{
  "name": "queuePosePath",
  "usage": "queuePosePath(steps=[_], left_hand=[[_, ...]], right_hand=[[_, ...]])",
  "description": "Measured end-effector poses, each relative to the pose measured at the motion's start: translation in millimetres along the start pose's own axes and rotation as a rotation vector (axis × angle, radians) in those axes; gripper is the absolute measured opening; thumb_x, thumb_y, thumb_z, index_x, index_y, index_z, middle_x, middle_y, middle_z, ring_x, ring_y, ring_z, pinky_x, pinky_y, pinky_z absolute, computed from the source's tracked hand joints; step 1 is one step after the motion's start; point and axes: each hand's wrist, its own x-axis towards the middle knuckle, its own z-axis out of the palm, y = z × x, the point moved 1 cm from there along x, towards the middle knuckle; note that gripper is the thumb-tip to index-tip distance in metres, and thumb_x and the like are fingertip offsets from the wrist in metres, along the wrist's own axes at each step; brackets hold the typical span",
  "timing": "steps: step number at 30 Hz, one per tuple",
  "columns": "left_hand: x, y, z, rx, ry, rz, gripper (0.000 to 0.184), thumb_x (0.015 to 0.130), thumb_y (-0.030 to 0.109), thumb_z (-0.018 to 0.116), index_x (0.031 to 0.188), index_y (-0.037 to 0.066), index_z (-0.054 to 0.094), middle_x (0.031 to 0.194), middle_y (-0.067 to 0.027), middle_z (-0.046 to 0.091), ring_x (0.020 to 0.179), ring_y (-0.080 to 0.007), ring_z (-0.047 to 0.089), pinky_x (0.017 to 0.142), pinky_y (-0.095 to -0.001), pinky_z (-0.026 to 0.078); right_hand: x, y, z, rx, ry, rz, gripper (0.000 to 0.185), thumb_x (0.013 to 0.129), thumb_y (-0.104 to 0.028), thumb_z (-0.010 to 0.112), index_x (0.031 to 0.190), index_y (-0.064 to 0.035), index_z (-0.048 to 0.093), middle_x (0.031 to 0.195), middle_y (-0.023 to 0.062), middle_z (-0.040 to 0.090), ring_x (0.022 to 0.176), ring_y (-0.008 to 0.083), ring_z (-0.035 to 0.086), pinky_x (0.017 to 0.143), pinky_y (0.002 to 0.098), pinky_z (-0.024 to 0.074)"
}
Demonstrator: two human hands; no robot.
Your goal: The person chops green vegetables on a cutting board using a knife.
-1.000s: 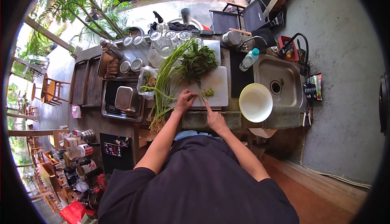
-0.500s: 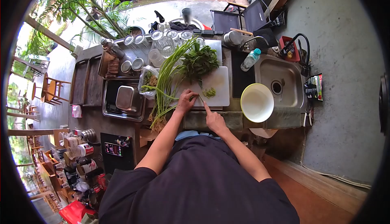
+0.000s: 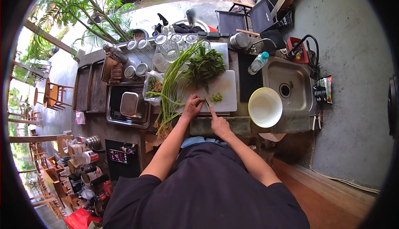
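A white cutting board [image 3: 228, 83] lies on the counter in front of me. My left hand [image 3: 193, 106] is closed on a few green stalks at the board's front edge. Right beside it, my right hand [image 3: 220, 124] grips a knife [image 3: 207, 101], its index finger stretched along the tool. Chopped green pieces [image 3: 216, 97] form a small pile right of the blade. Behind them rests a bunch of dark leafy greens [image 3: 205, 66]. Long green stalks with roots [image 3: 169, 83] lie across the board's left side and overhang the counter edge.
To the right are a white bowl [image 3: 265, 107], a sink [image 3: 293, 77] and a bottle [image 3: 258, 63]. Glass jars [image 3: 169, 51] stand at the back. Left of the stalks are a plastic bag of greens [image 3: 153, 87] and a metal tray [image 3: 129, 123]. A tablet-like screen [image 3: 119, 156] is at lower left.
The whole view has shifted slightly, so the counter appears a little lower and to the right. Both hands keep nearly the same place at the board's front edge, with the same holds.
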Motion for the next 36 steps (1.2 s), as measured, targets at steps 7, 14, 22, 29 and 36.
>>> queuePosePath(steps=[7, 14, 22, 29, 36], left_hand=[[-1, 7, -5, -0.002, -0.005, 0.022, 0.016, 0.079, 0.005, 0.073, 0.095, 0.006, 0.074, 0.089, -0.0130, 0.062, 0.090, -0.0336, 0.060, 0.079, -0.0424, 0.050], [-4, 4, -2, 0.003, 0.014, 0.010, 0.015, 0.080, 0.005, 0.073, 0.095, 0.005, 0.073, 0.089, -0.0130, 0.061, 0.091, -0.0336, 0.060, 0.079, -0.0424, 0.050], [-4, 4, -3, 0.005, -0.001, 0.010, 0.016, 0.080, 0.004, 0.073, 0.096, 0.005, 0.073, 0.090, -0.0130, 0.060, 0.091, -0.0336, 0.059, 0.080, -0.0418, 0.050], [-4, 0, -1, 0.017, 0.030, 0.031, 0.016, 0.080, 0.006, 0.074, 0.095, 0.005, 0.074, 0.089, -0.0128, 0.062, 0.089, -0.0328, 0.061, 0.078, -0.0406, 0.050], [-2, 3, -2, 0.016, 0.047, 0.062, 0.012, 0.080, 0.005, 0.074, 0.093, 0.005, 0.074, 0.088, -0.0127, 0.063, 0.087, -0.0322, 0.062, 0.076, -0.0400, 0.050]], right_hand=[[27, 7, 14, -0.004, 0.101, -0.074, 0.077, 0.095, -0.014, 0.049, 0.160, -0.0298, 0.011, 0.080, 0.0316, 0.067, 0.078, 0.0518, 0.066, 0.076, 0.0635, 0.0509], [-5, 15, 15, -0.057, 0.071, -0.098, 0.081, 0.093, -0.014, 0.050, 0.161, -0.0282, 0.009, 0.074, 0.0278, 0.065, 0.072, 0.0488, 0.066, 0.072, 0.0624, 0.0518], [23, 6, 17, -0.050, 0.092, -0.081, 0.081, 0.094, -0.015, 0.051, 0.161, -0.0276, 0.008, 0.080, 0.0295, 0.067, 0.076, 0.0492, 0.067, 0.074, 0.0625, 0.0520], [1, 11, 10, -0.041, 0.049, -0.054, 0.078, 0.096, -0.018, 0.050, 0.161, -0.0295, 0.008, 0.076, 0.0294, 0.066, 0.075, 0.0495, 0.067, 0.073, 0.0630, 0.0516], [-9, 18, 9, -0.057, 0.078, -0.074, 0.077, 0.095, -0.017, 0.050, 0.161, -0.0292, 0.012, 0.076, 0.0299, 0.066, 0.075, 0.0503, 0.066, 0.075, 0.0632, 0.0511]])
